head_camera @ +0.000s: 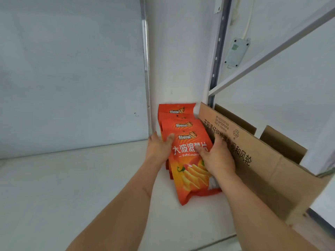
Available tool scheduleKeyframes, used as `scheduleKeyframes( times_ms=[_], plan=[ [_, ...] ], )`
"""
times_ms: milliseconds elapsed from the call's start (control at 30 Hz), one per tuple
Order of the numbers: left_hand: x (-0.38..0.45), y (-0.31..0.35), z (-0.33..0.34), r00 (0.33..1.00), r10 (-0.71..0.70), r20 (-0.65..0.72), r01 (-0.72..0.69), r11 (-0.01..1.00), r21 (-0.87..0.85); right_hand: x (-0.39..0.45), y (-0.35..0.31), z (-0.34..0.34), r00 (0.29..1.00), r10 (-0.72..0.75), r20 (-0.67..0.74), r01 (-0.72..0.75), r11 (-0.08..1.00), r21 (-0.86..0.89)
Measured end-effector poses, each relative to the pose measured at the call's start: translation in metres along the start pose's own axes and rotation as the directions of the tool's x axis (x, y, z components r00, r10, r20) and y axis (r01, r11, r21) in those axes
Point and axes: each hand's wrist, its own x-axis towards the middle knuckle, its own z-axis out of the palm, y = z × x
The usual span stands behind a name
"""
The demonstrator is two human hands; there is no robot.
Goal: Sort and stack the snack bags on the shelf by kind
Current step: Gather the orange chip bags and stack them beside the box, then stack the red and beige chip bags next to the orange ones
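Note:
Several orange chip bags of one kind stand in a leaning row on the white shelf (72, 187), against its back corner. The front bag (188, 171) shows white lettering and rippled chips. My left hand (159, 147) grips the left edge of the front bags, thumb on the front face. My right hand (217, 156) lies flat on the right side of the front bag, fingers spread over the print. The rear bags (176, 110) show only their tops.
An open brown cardboard box (272, 171) with black print stands right of the bags, touching them. A metal shelf upright (217, 51) and a diagonal brace rise behind it. A white wall panel forms the back at left.

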Motion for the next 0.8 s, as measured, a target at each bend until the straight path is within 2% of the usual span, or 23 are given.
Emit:
scheduleKeyframes(
  times_ms=[67, 100, 200, 267, 333, 400, 467, 567, 800],
  plan=[
    [-0.023, 0.002, -0.018, 0.989, 0.12, -0.085, -0.096, 0.964, 0.248, -0.012, -0.012, -0.002, 0.987, -0.136, -0.082, 0.115, 0.969, -0.217],
    [-0.034, -0.001, -0.027, 0.977, 0.18, -0.117, -0.121, 0.912, 0.393, -0.019, -0.019, -0.002, 0.97, -0.218, -0.106, 0.18, 0.942, -0.282],
    [-0.072, -0.017, -0.063, 0.912, 0.398, -0.097, -0.184, 0.608, 0.772, -0.042, -0.038, 0.007, 0.871, -0.487, -0.071, 0.431, 0.825, -0.366],
    [-0.094, -0.035, -0.089, 0.856, 0.516, -0.044, -0.213, 0.427, 0.879, -0.063, -0.052, 0.02, 0.768, -0.64, 0.01, 0.591, 0.704, -0.394],
    [-0.116, -0.052, -0.117, 0.817, 0.577, -0.006, -0.192, 0.282, 0.94, -0.087, -0.069, 0.033, 0.677, -0.73, 0.098, 0.706, 0.606, -0.365],
    [-0.139, -0.064, -0.146, 0.831, 0.555, 0.028, -0.163, 0.195, 0.967, -0.113, -0.089, 0.046, 0.621, -0.763, 0.179, 0.77, 0.552, -0.321],
    [-0.16, -0.07, -0.176, 0.833, 0.553, 0.029, -0.127, 0.14, 0.982, -0.14, -0.11, 0.061, 0.572, -0.783, 0.244, 0.815, 0.511, -0.272],
    [-0.185, -0.081, -0.222, 0.812, 0.583, 0.002, -0.08, 0.109, 0.991, -0.179, -0.147, 0.081, 0.513, -0.807, 0.291, 0.858, 0.476, -0.194],
    [-0.227, -0.112, -0.353, 0.803, 0.592, -0.068, 0.018, 0.091, 0.996, -0.274, -0.258, 0.134, 0.428, -0.855, 0.292, 0.9, 0.433, -0.052]
  ],
)
